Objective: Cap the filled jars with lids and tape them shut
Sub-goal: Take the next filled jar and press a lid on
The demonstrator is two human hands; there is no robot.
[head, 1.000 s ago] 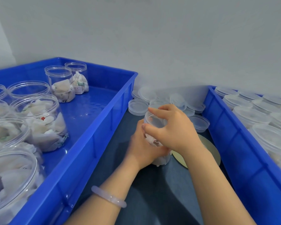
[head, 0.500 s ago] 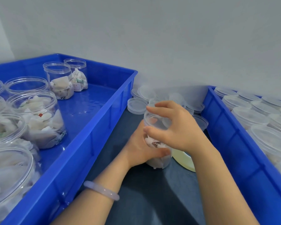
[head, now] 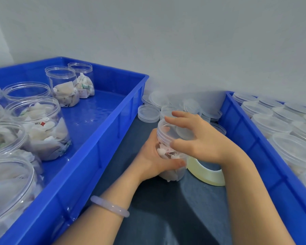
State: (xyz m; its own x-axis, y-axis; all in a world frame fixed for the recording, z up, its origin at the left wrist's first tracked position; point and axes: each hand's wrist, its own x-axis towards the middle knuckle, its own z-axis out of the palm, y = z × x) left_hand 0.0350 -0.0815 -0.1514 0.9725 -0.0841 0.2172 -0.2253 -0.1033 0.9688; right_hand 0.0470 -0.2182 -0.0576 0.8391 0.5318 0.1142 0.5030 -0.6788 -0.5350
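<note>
Clear jar (head: 173,173) stands upright, mouth up, left grip (head: 154,157) curled round its body, right grip (head: 201,142) clasping its lid (head: 183,132).

tape roll (head: 205,172) partly hidden, left bin (head: 95,163) cropped

Pale wall (head: 184,41) behind a dark tabletop (head: 157,214)
The matte grey-white wall turns a corner at far left (a lighter strip there); soft, even light falls on the blue-grey tabletop.

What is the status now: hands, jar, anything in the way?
Left hand holds jar body. Right hand grips lid on jar top. Tape roll lies beside jar, under right wrist.
</note>
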